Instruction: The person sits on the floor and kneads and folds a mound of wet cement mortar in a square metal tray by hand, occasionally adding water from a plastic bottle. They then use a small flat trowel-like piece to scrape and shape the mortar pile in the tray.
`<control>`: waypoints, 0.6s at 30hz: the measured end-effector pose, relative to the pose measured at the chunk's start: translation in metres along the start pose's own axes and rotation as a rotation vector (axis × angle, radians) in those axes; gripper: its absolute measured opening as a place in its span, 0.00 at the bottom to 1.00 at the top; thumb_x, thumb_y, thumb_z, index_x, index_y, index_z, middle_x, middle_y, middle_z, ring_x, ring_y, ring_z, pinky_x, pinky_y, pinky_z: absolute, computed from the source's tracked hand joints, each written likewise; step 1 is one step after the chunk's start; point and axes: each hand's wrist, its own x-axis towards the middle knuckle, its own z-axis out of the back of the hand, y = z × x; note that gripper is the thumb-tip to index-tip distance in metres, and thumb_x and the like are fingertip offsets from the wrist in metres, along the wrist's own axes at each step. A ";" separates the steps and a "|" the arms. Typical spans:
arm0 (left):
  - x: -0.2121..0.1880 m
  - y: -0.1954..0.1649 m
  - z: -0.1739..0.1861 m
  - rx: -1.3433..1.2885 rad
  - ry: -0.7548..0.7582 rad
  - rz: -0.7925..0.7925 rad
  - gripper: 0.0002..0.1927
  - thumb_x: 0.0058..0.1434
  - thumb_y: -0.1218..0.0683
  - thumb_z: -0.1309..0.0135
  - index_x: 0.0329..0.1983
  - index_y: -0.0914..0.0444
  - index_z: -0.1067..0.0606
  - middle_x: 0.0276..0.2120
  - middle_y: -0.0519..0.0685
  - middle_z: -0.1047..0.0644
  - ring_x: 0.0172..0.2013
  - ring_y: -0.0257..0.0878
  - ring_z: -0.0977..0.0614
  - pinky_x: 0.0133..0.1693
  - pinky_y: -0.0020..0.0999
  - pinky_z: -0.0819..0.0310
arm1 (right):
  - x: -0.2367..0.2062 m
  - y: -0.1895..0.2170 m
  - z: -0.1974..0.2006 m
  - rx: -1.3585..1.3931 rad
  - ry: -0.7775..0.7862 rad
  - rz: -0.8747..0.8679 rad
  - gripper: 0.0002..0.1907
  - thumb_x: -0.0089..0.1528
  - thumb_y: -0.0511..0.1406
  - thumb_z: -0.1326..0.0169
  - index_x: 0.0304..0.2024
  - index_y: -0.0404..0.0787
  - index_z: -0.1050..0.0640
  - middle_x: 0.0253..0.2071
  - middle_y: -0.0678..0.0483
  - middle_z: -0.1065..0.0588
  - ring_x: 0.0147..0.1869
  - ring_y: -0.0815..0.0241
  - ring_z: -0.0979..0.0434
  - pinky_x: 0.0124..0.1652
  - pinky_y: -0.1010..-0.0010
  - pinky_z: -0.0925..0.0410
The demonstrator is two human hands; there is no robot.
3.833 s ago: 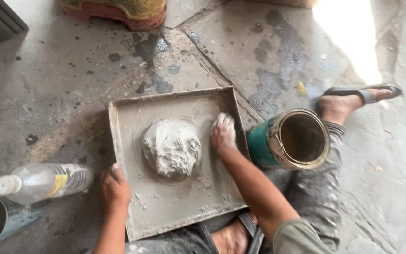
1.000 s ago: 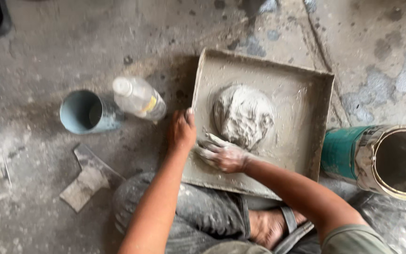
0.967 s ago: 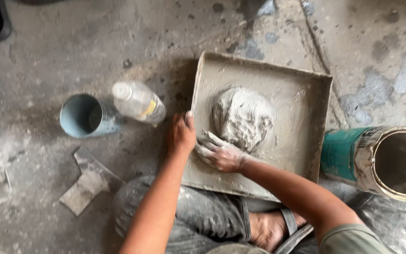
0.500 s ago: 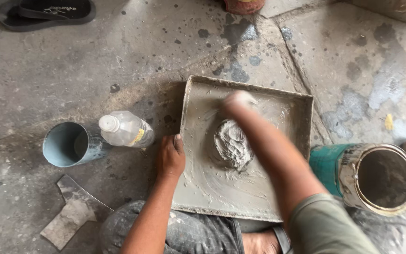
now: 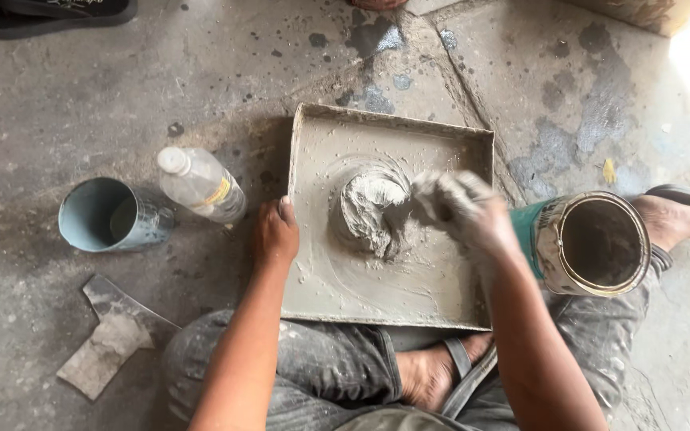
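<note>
Kneading a half-mixed grey lump (image 5: 370,214), the blurred right hand (image 5: 458,209), grip unclear, works while the flat left hand (image 5: 275,236) steadies the tray (image 5: 385,307).

Wet grey paste lump (image 5: 370,211), smeared metal tray (image 5: 393,128), clear plastic bottle (image 5: 201,185)

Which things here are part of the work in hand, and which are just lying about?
In use:
- left hand steadying the square tray
- right hand, paste-coated, at the grey lump

Lying about:
- plastic bottle
- blue cup
- green can
- trowel
- black sandal
</note>
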 end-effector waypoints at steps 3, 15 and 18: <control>0.001 -0.002 0.001 -0.029 -0.012 -0.006 0.23 0.74 0.45 0.61 0.43 0.68 0.24 0.46 0.65 0.24 0.47 0.65 0.23 0.48 0.54 0.30 | -0.022 0.030 -0.021 -0.272 -0.061 0.383 0.07 0.68 0.37 0.47 0.46 0.41 0.23 0.37 0.51 0.18 0.37 0.62 0.15 0.33 0.75 0.23; -0.001 0.003 0.001 0.018 -0.009 -0.020 0.24 0.74 0.44 0.62 0.45 0.68 0.24 0.46 0.67 0.24 0.48 0.66 0.24 0.50 0.55 0.31 | 0.022 -0.166 0.018 0.196 -0.190 -0.069 0.19 0.69 0.46 0.52 0.48 0.38 0.22 0.45 0.49 0.22 0.41 0.61 0.20 0.38 0.71 0.25; 0.000 0.004 -0.001 0.004 -0.025 -0.047 0.24 0.75 0.44 0.63 0.46 0.68 0.24 0.47 0.67 0.24 0.49 0.66 0.24 0.52 0.55 0.31 | 0.057 -0.161 -0.028 0.672 -0.128 -0.147 0.25 0.69 0.50 0.56 0.52 0.38 0.23 0.49 0.48 0.22 0.43 0.59 0.20 0.39 0.70 0.25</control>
